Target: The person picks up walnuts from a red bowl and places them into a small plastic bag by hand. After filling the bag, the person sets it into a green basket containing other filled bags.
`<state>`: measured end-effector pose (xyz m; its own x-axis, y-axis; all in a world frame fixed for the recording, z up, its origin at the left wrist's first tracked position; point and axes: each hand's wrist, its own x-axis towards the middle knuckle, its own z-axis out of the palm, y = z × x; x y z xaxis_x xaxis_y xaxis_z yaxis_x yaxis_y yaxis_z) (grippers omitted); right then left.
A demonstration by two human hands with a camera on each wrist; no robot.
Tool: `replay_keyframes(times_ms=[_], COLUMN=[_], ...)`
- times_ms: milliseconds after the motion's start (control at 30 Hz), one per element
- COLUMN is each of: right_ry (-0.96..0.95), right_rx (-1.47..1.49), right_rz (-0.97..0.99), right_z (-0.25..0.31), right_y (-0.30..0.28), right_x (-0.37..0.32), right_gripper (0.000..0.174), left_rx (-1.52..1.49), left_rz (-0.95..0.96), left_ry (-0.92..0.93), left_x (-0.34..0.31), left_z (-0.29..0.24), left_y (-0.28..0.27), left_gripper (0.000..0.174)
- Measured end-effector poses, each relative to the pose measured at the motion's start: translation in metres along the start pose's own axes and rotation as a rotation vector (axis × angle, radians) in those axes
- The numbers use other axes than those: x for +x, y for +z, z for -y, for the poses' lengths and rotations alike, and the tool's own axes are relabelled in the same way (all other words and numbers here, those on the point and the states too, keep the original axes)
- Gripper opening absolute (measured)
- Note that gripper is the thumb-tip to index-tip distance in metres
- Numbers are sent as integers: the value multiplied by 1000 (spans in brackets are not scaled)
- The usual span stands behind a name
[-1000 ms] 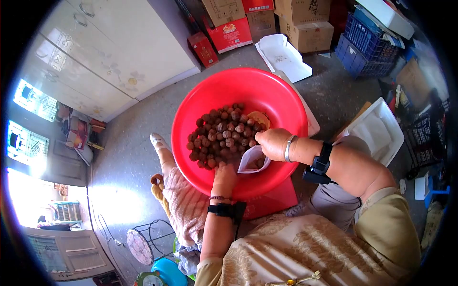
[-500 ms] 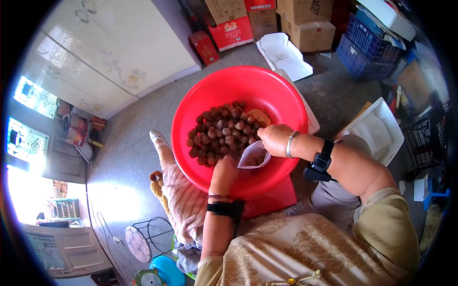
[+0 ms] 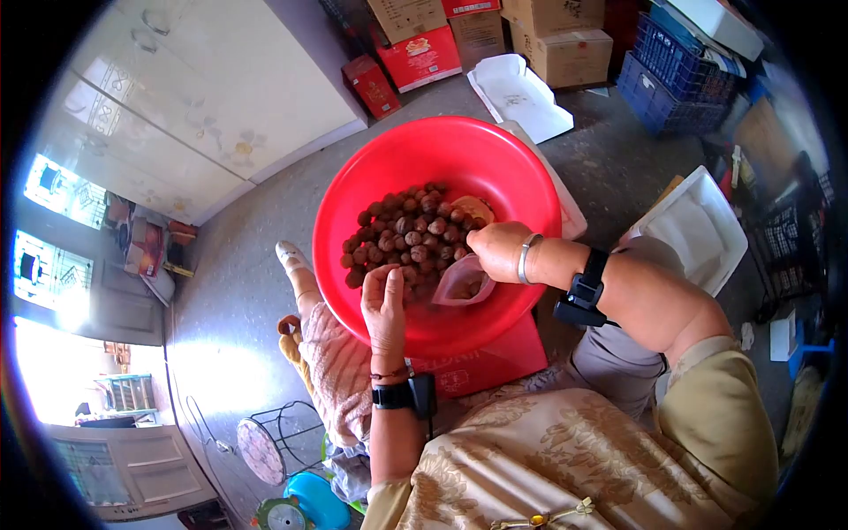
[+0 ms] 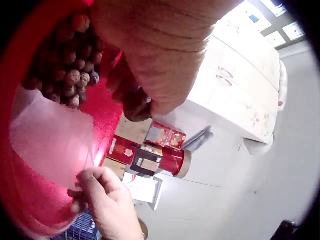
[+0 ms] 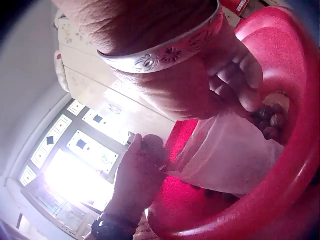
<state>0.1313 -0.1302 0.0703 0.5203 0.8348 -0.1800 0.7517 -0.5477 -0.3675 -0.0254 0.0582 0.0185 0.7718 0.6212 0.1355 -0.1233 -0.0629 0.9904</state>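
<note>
At the left wrist view's top edge, the left hand (image 4: 150, 55) is cut off; its fingers partly hide a dark round thing (image 4: 136, 107). Lower right of centre in the head view, the pale bag's (image 3: 452, 286) contents blur.

Bright daylight from window (image 3: 53, 185) at left; white glare on floor (image 3: 212, 353). Head view fairly sharp, fisheye-bowed, black corners. Left wrist view hazy, soft; right wrist view backlit, window blown out, foreground shadowed.

Glossy plastic basin (image 3: 511, 177), rough matt nuts (image 3: 411, 231), sheer cloth-like bag (image 3: 461, 283), shiny metal bangle (image 5: 167, 54)
</note>
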Motion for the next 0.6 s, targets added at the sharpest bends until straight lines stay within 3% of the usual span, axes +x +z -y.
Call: replay_keyframes(times_ms=[167,300,433,500,567,600], right_ry=[6,-15,-26,-20,-15,0], right_rx=[10,-44,-48,-62,-75,-50], right_rz=[28,-3,-3,18,41,34], right_z=[1,-1,-3,-3,-1,0], right_y=[-1,4,6,5,2,0], right_x=[-1,2,3,4,2,0], right_gripper=[18,15,15,16,16,16], left_rx=[3,14,325,329,267,415], left_rz=[111,220,270,252,115,95], left_ry=[-16,25,121,139,70,39], left_x=[-9,-9,-8,-5,-2,0], left_z=[-45,-35,-27,-18,-14,-13], left_y=[20,30,27,23,22,17], left_gripper=[17,19,24,25,22,20])
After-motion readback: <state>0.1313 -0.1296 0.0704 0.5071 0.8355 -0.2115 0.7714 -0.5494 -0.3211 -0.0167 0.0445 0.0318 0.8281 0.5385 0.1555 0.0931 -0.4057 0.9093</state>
